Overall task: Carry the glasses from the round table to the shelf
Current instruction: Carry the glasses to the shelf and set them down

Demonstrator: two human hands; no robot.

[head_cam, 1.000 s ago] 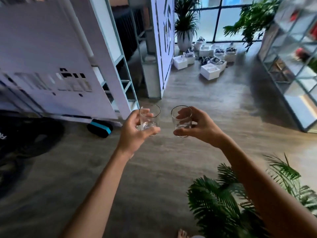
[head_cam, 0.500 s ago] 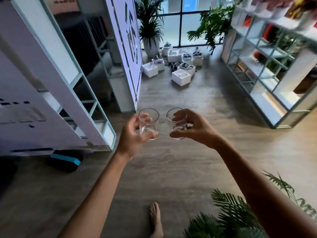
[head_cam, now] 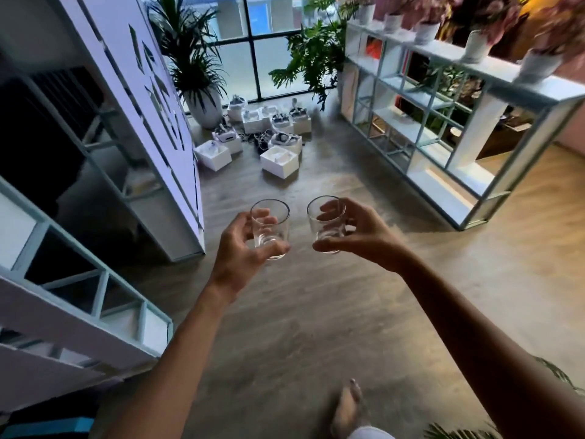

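Just two glasses [head_cam: 277, 237] [head_cam: 323, 236], apparently empty, in left hand [head_cam: 242, 253], right hand [head_cam: 364, 237].

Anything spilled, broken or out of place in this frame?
Nothing wrong with the carry: the left hand holds the left glass and the right hand the right glass, both roughly upright, seemingly empty and intact. The only oddity is a clutter of open white boxes and tangled cables on the floor by the window.

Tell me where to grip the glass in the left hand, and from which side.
Round the straight side wall of the glass, coming from its left as the left hand does, thumb in front, fingers behind. It is upright, handleless, mouth up.
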